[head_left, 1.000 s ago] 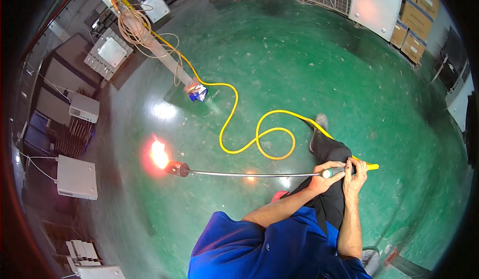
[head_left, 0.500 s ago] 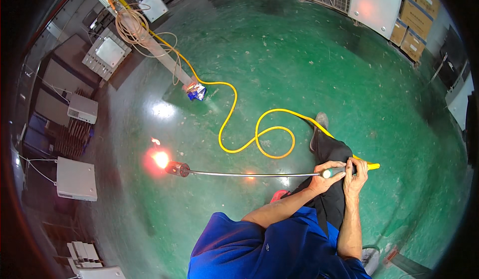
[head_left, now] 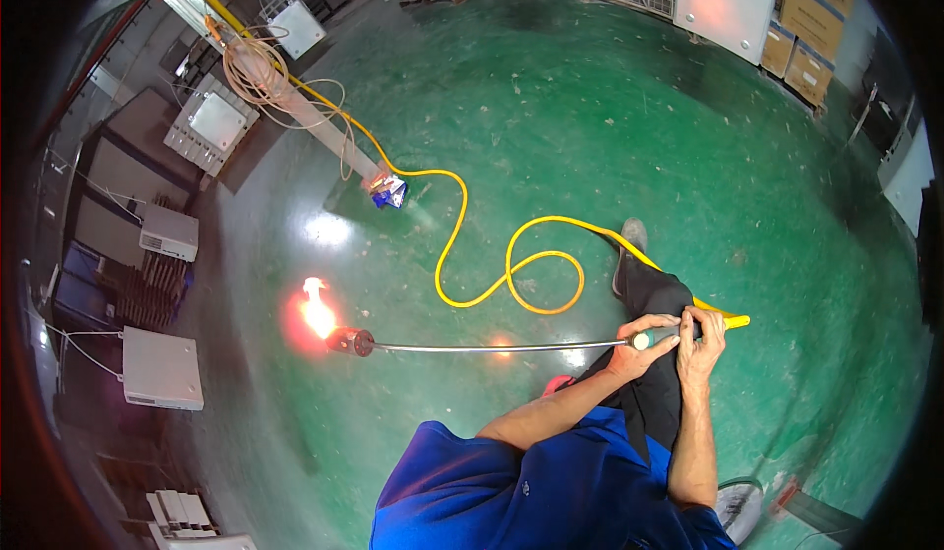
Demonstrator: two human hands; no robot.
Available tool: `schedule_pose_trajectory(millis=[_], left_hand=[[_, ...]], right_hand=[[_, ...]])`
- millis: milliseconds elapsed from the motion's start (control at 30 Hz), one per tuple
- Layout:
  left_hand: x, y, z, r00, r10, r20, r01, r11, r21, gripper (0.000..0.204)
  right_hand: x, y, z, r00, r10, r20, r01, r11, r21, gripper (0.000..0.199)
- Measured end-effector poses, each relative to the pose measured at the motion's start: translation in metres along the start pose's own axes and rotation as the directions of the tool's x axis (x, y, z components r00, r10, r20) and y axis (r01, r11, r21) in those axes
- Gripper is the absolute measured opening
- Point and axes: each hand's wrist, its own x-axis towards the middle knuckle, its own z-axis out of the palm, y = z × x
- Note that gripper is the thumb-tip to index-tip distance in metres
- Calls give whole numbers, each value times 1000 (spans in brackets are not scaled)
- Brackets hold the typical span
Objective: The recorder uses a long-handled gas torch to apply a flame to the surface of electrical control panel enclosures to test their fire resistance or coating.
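I hold a long metal torch lance [head_left: 492,347] level above the green floor. My left hand [head_left: 639,351] grips its handle at the front, with fingers at a pale knob. My right hand [head_left: 702,339] wraps the rear of the handle, where the yellow hose [head_left: 511,275] joins. The burner head [head_left: 350,342] at the far left end is lit, and an orange flame [head_left: 317,312] rises from it. The hose loops over the floor and runs off to the upper left.
A small blue and white package [head_left: 389,192] lies on the green floor [head_left: 551,117] by the hose. White box units [head_left: 162,367] and stacked panels line the left side. Cardboard boxes [head_left: 806,29] and a white cabinet [head_left: 724,0] stand at the upper right.
The flame at the burner head flickers and has shifted slightly; its glow on the floor has changed shape. Both hands and the lance stay where they were.
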Motion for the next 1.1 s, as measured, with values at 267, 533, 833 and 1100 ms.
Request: schedule_pose_trajectory(millis=[267,533,833,1100], left_hand=[[0,2,2,1000,10,-7,-10,1000,18,26],[1,10,4,1000,11,-16,-10,999,51,26],[0,9,3,1000,4,-7,-3,998,67,26],[0,7,2,1000,14,7,-15,997,82,27]], right_hand=[[-2,4,0,1000,15,-5,-15,1000,7,9],[-3,7,-1,1000,14,-11,-14,1000,19,10],[-2,4,-2,1000,23,-2,-23,1000,18,11],[-2,6,-2,1000,13,-7,-13,1000,18,10]])
